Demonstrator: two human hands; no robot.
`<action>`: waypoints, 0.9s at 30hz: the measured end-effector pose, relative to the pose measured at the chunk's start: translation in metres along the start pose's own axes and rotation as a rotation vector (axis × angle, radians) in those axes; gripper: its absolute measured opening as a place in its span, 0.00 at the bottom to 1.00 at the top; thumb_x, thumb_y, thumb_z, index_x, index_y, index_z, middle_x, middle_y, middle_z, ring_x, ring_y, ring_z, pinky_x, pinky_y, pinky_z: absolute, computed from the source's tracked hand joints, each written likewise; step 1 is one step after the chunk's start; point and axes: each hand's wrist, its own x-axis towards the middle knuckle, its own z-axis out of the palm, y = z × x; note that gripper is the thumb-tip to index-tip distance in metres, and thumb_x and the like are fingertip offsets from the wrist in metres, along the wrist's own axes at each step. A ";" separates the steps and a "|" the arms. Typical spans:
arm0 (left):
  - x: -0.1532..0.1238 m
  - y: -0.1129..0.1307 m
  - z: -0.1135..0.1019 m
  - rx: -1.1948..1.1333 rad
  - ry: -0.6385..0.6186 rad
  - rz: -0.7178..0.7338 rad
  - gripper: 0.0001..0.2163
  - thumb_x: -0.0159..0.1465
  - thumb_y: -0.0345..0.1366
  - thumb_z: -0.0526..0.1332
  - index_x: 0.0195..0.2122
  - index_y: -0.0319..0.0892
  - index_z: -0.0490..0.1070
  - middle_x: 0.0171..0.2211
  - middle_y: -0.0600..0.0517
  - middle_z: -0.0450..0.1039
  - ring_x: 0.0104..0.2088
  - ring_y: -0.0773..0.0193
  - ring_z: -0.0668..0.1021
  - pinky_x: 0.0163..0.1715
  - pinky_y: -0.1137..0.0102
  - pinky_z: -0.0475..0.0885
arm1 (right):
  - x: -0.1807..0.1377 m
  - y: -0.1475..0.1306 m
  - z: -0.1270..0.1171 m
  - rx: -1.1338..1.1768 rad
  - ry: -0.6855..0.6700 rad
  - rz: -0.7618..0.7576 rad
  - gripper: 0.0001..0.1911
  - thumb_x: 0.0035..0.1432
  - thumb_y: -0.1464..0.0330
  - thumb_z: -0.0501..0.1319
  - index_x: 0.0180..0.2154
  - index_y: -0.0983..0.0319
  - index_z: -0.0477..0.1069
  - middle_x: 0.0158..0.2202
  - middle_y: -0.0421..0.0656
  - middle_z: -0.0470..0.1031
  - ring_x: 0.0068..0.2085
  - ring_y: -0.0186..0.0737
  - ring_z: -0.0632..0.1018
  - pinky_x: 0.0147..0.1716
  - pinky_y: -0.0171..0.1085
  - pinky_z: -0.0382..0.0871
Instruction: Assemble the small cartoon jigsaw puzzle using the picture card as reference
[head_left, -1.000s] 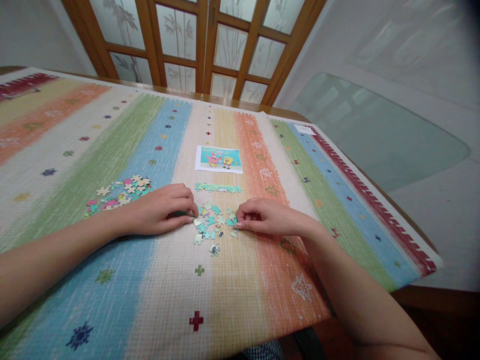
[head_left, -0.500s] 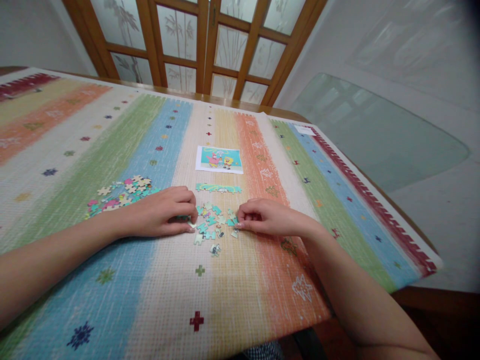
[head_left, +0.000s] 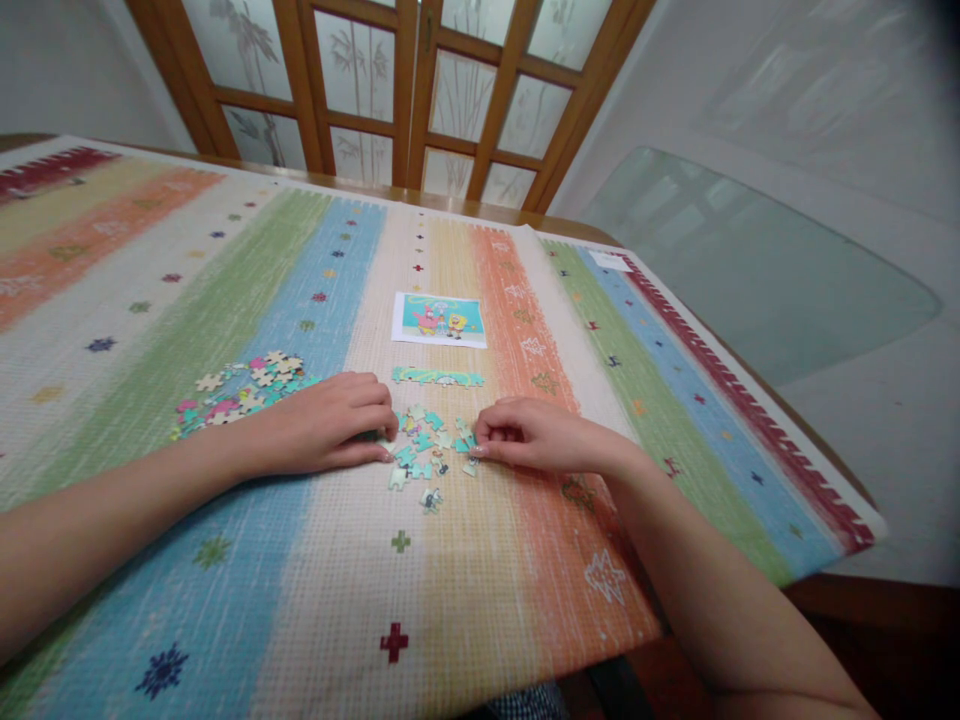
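Several small teal jigsaw pieces [head_left: 424,445] lie loose on a striped table mat [head_left: 315,600] between my hands. My left hand [head_left: 322,425] rests palm down at the cluster's left edge, fingers curled, fingertips touching pieces there. My right hand [head_left: 529,435] sits at the cluster's right edge, fingers pinched on a teal puzzle piece. Just beyond the cluster lies a joined strip of pieces [head_left: 436,377]. Farther back is a small cartoon reference picture [head_left: 439,318]. A second heap of loose pieces [head_left: 240,388] lies to the left, behind my left wrist.
The mat covers a wooden table whose right edge [head_left: 750,400] drops off near my right arm. Wooden-framed frosted glass doors [head_left: 405,90] stand behind the table. A glass tabletop [head_left: 750,260] sits to the right.
My left hand has shifted slightly along the cluster's left edge, fingertips nudging pieces. My right hand has stayed almost still.
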 end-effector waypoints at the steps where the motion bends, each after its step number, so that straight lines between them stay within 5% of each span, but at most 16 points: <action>1: 0.000 0.001 0.000 0.021 0.003 0.003 0.11 0.73 0.45 0.57 0.42 0.44 0.72 0.38 0.50 0.72 0.41 0.60 0.73 0.44 0.67 0.64 | 0.000 0.000 0.000 0.000 0.001 0.000 0.16 0.67 0.56 0.58 0.35 0.62 0.72 0.30 0.42 0.73 0.32 0.37 0.72 0.34 0.36 0.61; 13: 0.004 0.003 0.000 0.092 0.036 0.077 0.12 0.76 0.42 0.53 0.40 0.42 0.71 0.35 0.50 0.71 0.37 0.61 0.72 0.40 0.68 0.64 | 0.000 0.002 0.000 0.008 0.006 -0.009 0.16 0.67 0.56 0.58 0.34 0.62 0.72 0.29 0.41 0.72 0.32 0.36 0.70 0.34 0.36 0.61; 27: 0.002 -0.001 -0.002 -0.056 0.058 -0.042 0.12 0.76 0.37 0.52 0.40 0.42 0.73 0.34 0.50 0.72 0.37 0.62 0.74 0.40 0.68 0.67 | 0.000 0.001 0.000 0.011 0.008 -0.001 0.16 0.67 0.56 0.59 0.34 0.61 0.72 0.29 0.41 0.72 0.32 0.37 0.71 0.34 0.36 0.61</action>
